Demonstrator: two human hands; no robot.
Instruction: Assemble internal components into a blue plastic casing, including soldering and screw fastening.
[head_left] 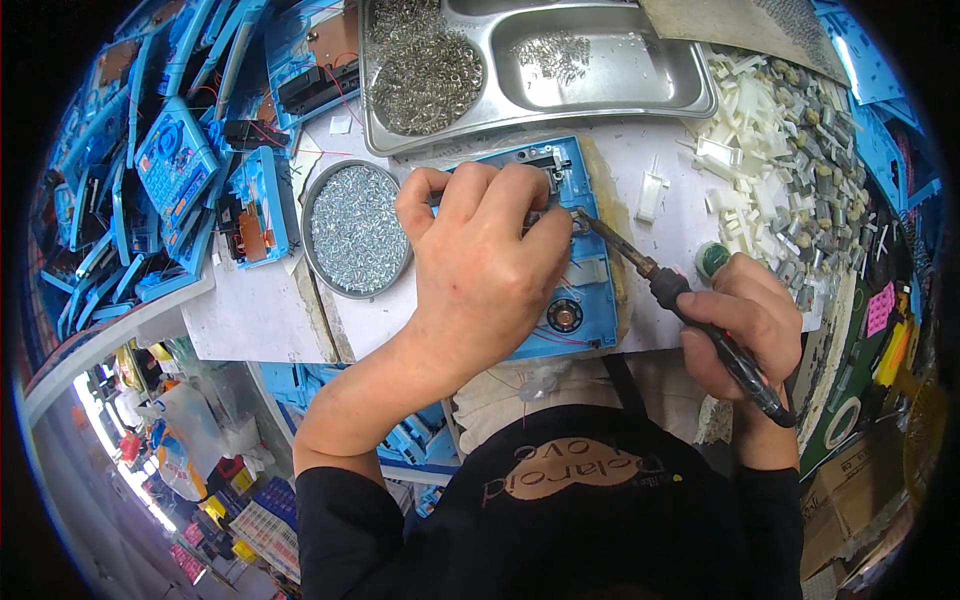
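Observation:
A blue plastic housing (pixel 590 300) lies open on the white bench, with a small round speaker (pixel 564 316) and thin red wires inside. My left hand (pixel 480 265) rests on top of it, fingers curled and pressing down near its upper part. A soldering iron (pixel 690 310) with a black handle is gripped by my right hand (pixel 745 325). Its metal tip (pixel 583 218) touches the housing next to my left fingertips. What lies under my left palm is hidden.
A round tin of small screws (pixel 355 228) sits left of the housing. A steel tray (pixel 600 70) holds small metal parts. White and grey plastic pieces (pixel 790 150) are heaped at right. Stacked blue housings (pixel 170 170) fill the left.

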